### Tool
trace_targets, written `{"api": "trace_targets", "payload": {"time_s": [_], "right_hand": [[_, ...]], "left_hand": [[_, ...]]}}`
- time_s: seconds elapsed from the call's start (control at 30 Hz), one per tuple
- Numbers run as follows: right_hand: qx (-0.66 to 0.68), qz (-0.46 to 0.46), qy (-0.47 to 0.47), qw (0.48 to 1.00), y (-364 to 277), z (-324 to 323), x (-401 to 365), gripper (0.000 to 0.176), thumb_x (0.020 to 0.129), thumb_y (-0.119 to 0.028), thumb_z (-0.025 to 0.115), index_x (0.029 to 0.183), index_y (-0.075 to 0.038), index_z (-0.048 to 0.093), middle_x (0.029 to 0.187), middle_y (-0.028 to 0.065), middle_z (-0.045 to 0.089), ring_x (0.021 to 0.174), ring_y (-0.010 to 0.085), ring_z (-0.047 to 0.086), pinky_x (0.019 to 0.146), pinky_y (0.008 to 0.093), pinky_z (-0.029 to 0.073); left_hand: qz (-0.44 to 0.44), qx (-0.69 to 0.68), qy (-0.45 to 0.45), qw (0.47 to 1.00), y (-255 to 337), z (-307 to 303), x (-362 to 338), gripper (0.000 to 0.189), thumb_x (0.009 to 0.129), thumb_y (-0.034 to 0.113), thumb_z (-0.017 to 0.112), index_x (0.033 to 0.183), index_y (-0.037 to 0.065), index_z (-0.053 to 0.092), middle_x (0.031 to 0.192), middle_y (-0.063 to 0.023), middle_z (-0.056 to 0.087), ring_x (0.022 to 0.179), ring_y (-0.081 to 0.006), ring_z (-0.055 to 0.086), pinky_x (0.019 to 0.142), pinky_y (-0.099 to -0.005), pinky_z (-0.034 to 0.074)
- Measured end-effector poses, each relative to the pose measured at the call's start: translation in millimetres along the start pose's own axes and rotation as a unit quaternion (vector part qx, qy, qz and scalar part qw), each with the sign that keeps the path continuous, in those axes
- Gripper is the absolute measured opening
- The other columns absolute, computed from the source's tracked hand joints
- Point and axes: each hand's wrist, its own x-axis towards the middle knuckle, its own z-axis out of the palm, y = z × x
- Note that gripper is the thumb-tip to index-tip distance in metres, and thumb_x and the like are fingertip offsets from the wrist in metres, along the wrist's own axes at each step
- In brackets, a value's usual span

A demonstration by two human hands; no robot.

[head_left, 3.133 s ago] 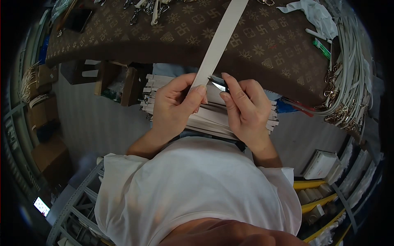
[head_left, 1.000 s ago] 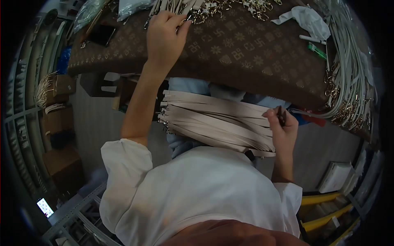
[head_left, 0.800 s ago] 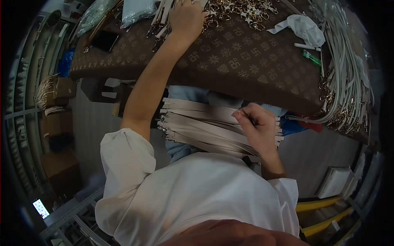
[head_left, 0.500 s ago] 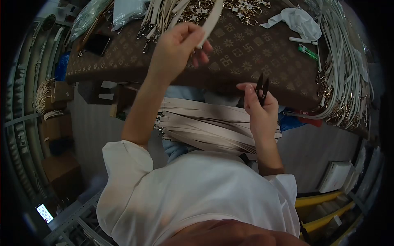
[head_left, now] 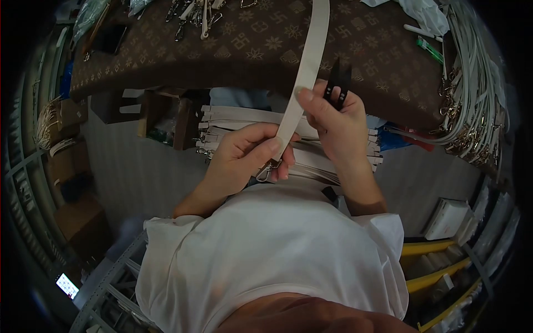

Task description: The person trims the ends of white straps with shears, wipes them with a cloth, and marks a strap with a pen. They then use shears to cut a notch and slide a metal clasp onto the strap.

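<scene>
A flat cream strap (head_left: 312, 50) runs down from the table edge toward my body. Its lower end, with a metal snap hook (head_left: 265, 173), is pinched by my left hand (head_left: 241, 155), fingers closed around the strap. Higher up, the thumb and fingers of my right hand (head_left: 342, 125) grip the same strap. That hand also keeps black thread snips (head_left: 337, 83), blades pointing up and away from me. Beneath both hands, a bundle of similar cream straps (head_left: 239, 115) lies across my lap, partly hidden by the hands.
A brown patterned cloth covers the table (head_left: 222, 61) ahead. Hooks and strap ends (head_left: 191, 14) lie at its far edge. Pale straps (head_left: 472, 94) hang over the right side, near a green cutter (head_left: 429, 50). Shelving (head_left: 25, 139) stands left, a yellow rack (head_left: 427, 280) right.
My left hand has come down from over the table to my lap, bringing the strap. My right hand has moved up and left and now grips the strap too, still holding the snips.
</scene>
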Motion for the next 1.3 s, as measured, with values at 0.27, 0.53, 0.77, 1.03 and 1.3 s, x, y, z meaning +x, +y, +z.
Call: {"api": "trace_targets", "payload": {"time_s": [0.27,0.53,0.77,1.03,1.3], "right_hand": [[0.013,0.049,0.026,0.998,8.5,-0.7,-2.2,0.014,0.078,-0.016,0.067,0.074,-0.003,0.063,0.06,-0.0045,0.053,0.05,0.0015,0.036,0.044,0.0175,0.026],[-0.32,-0.254,0.058,0.911,8.7,-12.2,-14.5,0.024,0.08,-0.012,0.062,0.099,0.002,0.061,0.064,0.0016,0.048,0.058,0.0093,0.045,0.052,0.0208,0.037],[-0.513,-0.349,-0.003,0.784,11.4,-21.2,-34.8,0.036,0.068,-0.011,0.07,0.101,-0.001,0.062,0.063,0.0052,0.046,0.054,0.0154,0.045,0.045,0.0258,0.036],[-0.566,-0.388,-0.005,0.728,13.4,-19.7,-35.1,0.036,0.065,-0.014,0.072,0.099,-0.004,0.064,0.064,0.0037,0.047,0.053,0.016,0.045,0.044,0.0272,0.037],[-0.574,-0.393,0.001,0.719,14.3,-19.5,-36.0,0.035,0.064,-0.014,0.072,0.098,-0.005,0.064,0.064,0.0033,0.046,0.052,0.0162,0.045,0.043,0.0272,0.036]], "left_hand": [[0.06,0.041,0.041,0.996,-9.7,5.1,4.0,0.023,0.09,0.006,0.042,0.109,-0.004,0.05,0.085,-0.0079,0.057,0.075,-0.0113,0.055,0.07,-0.0228,0.045],[0.054,0.013,0.039,0.998,-3.7,0.4,6.1,0.021,0.089,0.005,0.043,0.107,-0.005,0.051,0.084,-0.0081,0.057,0.069,-0.0092,0.053,0.063,-0.0216,0.046],[0.075,0.034,0.075,0.994,-6.9,2.3,8.5,0.02,0.088,0.004,0.048,0.106,-0.005,0.052,0.084,-0.0085,0.059,0.068,-0.0079,0.054,0.06,-0.0196,0.046],[0.074,0.038,0.08,0.993,-10.9,0.2,7.2,0.018,0.088,0.005,0.048,0.103,-0.004,0.052,0.081,-0.0085,0.06,0.065,-0.0079,0.054,0.06,-0.0191,0.046],[0.066,0.026,0.078,0.994,-10.6,0.6,7.3,0.017,0.088,0.005,0.047,0.102,-0.004,0.052,0.08,-0.009,0.06,0.063,-0.0081,0.054,0.059,-0.0196,0.047]]}}
